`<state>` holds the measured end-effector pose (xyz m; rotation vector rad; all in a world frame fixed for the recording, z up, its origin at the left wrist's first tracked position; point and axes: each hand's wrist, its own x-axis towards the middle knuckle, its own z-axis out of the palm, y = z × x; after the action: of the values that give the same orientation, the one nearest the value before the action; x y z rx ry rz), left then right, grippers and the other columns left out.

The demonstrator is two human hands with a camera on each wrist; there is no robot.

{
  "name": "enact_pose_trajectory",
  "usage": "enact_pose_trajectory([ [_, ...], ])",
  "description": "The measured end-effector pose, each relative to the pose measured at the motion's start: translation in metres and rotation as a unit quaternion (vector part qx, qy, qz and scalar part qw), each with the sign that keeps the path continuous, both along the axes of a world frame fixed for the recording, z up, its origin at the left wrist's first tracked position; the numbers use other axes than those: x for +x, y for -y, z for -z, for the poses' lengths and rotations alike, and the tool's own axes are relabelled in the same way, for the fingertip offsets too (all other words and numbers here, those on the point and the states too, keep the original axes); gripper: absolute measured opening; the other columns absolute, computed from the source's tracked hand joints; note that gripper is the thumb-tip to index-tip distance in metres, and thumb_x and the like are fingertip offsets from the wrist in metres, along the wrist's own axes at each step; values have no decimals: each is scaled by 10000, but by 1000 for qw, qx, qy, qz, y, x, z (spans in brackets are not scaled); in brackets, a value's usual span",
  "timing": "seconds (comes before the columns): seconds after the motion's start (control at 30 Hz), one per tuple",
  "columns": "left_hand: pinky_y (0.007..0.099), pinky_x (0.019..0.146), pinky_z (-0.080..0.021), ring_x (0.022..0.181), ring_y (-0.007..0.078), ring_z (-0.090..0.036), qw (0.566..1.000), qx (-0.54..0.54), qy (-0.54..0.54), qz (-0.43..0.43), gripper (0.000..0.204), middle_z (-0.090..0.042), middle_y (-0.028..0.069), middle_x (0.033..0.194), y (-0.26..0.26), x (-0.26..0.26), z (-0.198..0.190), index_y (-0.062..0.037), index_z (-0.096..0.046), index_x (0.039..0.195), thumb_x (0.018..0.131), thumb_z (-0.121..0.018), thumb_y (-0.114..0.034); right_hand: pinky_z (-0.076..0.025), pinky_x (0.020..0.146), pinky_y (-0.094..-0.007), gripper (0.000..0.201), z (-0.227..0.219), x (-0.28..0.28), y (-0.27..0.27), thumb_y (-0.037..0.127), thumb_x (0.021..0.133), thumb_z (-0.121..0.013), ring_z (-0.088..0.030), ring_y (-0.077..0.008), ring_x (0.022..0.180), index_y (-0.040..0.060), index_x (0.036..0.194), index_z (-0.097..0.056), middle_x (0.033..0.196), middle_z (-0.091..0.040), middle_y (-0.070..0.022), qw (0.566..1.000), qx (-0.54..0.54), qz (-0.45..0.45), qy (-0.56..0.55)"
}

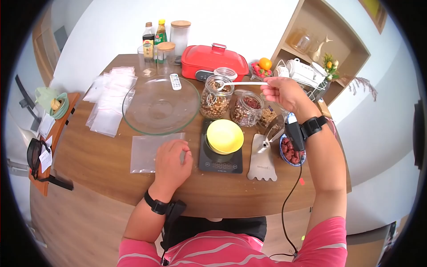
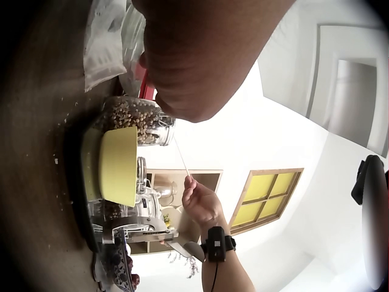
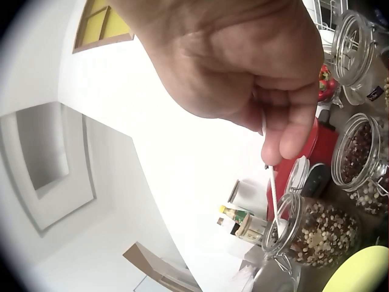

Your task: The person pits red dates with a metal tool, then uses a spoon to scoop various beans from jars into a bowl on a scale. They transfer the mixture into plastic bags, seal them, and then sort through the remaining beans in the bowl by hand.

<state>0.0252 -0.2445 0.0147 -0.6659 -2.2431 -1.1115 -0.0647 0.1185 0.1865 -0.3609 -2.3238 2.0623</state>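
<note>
My right hand (image 1: 283, 93) pinches the handle of a long white spoon (image 1: 244, 83). The spoon's far end dips into the mouth of an open glass jar (image 1: 215, 103) holding mixed beans or grains, also plain in the right wrist view. Loosely curled and holding nothing, my left hand (image 1: 172, 163) lies over the edge of a clear plastic bag (image 1: 143, 153) on the table. Between the hands, a yellow bowl (image 1: 225, 135) sits on a black kitchen scale (image 1: 220, 165), just in front of the jar.
Two more jars, one with reddish grains (image 1: 247, 109), stand right of the first. A metal scraper-like tool (image 1: 261, 162) and a bowl of dark red fruit (image 1: 291, 153) lie nearer. Behind is a red cooker (image 1: 213, 62); left are a large glass bowl (image 1: 161, 104) and stacked plastic bags (image 1: 109, 100).
</note>
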Motion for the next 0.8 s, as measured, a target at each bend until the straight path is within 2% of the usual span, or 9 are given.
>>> enact_pose_trajectory([
  [0.43,462,889,-504,1010,381,-641,1000,-10,6,-4,158,-706,136,1068,-2,-3,7,-49,-618,959,820,-684,-11,-636,713,-290,221,-9,28,-26,77,1033,-558,-725,-168,819,-46,1210,-610,1010,-738,-135,997,-62,38,-26],
  [0.5,455,874,-483,1009,350,-649,1000,-14,-1,-15,172,-712,98,1074,-2,-3,8,-71,-610,944,804,-700,-32,-635,714,-289,224,-14,37,-30,81,1035,-558,-724,-163,819,-48,1210,-612,1015,-741,-135,996,-65,41,-36],
  [0.8,462,845,-497,978,366,-642,1000,9,-10,13,177,-706,112,1045,-2,-4,10,-65,-603,964,816,-691,-27,-608,704,-259,283,-39,130,-34,118,1050,-562,-709,-127,803,-60,1267,-602,1033,-751,-123,990,-86,58,-93],
])
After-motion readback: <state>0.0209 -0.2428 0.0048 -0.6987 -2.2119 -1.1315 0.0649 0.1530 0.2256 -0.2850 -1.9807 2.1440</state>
